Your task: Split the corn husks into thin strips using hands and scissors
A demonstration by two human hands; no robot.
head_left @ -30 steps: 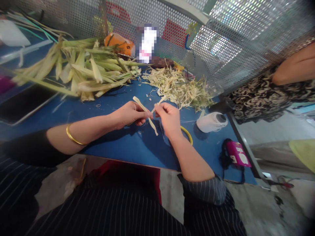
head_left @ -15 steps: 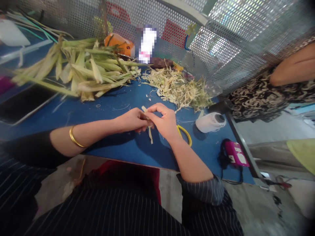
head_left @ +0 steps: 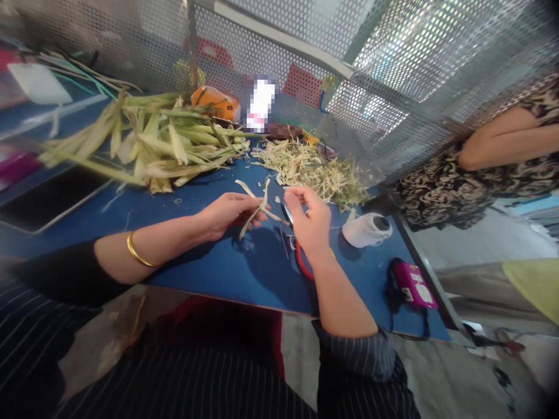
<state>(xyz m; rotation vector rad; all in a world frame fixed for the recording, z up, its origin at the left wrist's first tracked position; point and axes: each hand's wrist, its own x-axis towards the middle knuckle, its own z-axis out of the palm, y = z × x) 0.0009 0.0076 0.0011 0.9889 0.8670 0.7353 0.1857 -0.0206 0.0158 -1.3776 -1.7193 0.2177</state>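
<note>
Pale corn husk strips [head_left: 262, 206], crossed and knotted in the middle, are pinched in my left hand [head_left: 231, 213], their ends spreading out in several directions. Just right of them, my right hand [head_left: 310, 218] is closed with thumb and fingers together; whatever it grips, if anything, is too small to make out. Under that hand is a pair of scissors [head_left: 301, 262] with a red and yellow handle. Its blades show beside the fingers, partly hidden. Thin threads trail on the blue table [head_left: 262, 273] close by.
Whole corn husks [head_left: 174, 139] are heaped at the back left, shredded husk [head_left: 305, 166] at the back right. A white thread cone [head_left: 367, 230] and a purple box [head_left: 417, 285] with a black cord stand right. A dark flat tablet [head_left: 52, 195] lies left. Another person's arm [head_left: 502, 139] shows beyond.
My hands have drawn apart, the right one moving away from the husk strips. The strips now show spread out in my left hand, and the scissors' red handle and blades have come into sight.
</note>
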